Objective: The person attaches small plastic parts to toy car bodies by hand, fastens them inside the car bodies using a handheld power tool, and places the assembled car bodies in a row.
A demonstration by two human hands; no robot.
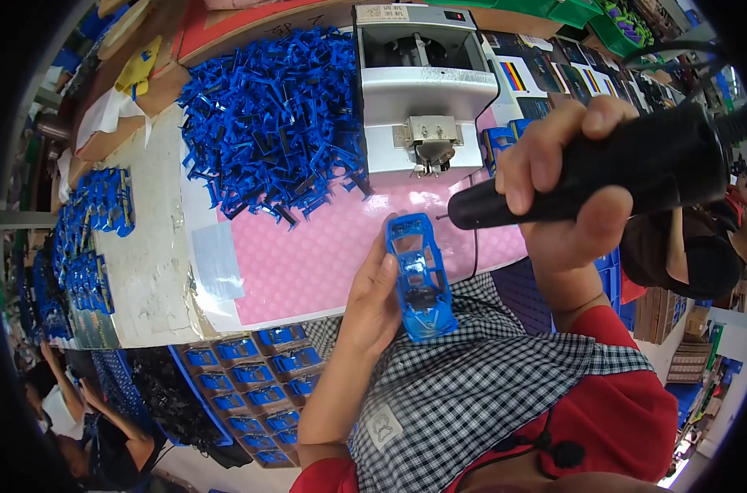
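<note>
My left hand (375, 296) is closed around the side of a blue toy car body (423, 275), its hollow underside turned up toward me and clear parts showing inside. In my right hand (567, 177) is a black electric screwdriver (628, 168), its thin tip pointing left. That tip is just beside the car's upper end, apart from it. Whether a screw sits on the tip is too small to tell. Behind the car stands a grey screw feeder machine (427, 90) with a metal outlet at its front.
Left of the feeder lies a large heap of small blue plastic parts (275, 115) on a pink bubble-textured mat (308, 271). Rows of blue car bodies (98, 201) stand at the far left. Below the table edge is a compartmented tray (254, 374) of blue parts. Other people work nearby.
</note>
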